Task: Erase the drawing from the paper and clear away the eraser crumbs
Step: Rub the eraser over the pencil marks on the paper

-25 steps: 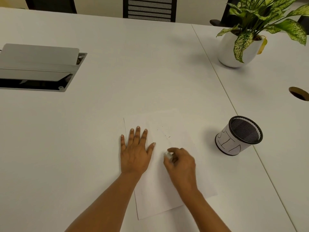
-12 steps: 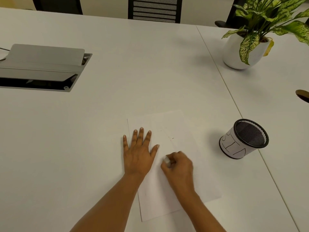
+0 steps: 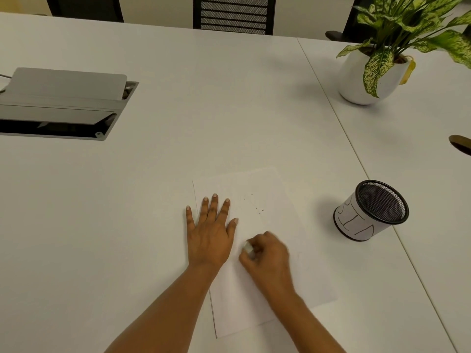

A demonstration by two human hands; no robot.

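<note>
1. a flat white paper sheet (image 3: 242,301) lies on the white tabletop (image 3: 153,200).
2. the left hand (image 3: 209,238) presses its left edge, fingers straight and spread.
3. the right hand (image 3: 267,253) fingers clamp a small white eraser (image 3: 247,247) over the sheet, beside the left thumb.
4. dark eraser crumbs (image 3: 260,210) lie beyond the hands.
5. a black mesh cup (image 3: 369,212) stands apart, right of the sheet.

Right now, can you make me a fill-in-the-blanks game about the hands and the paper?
The left hand lies ____ on the white sheet of paper.
The right hand pinches a small white eraser beside the left hand's ____.
The black mesh cup stands to the paper's ____.
Missing words: flat, thumb, right.
</note>
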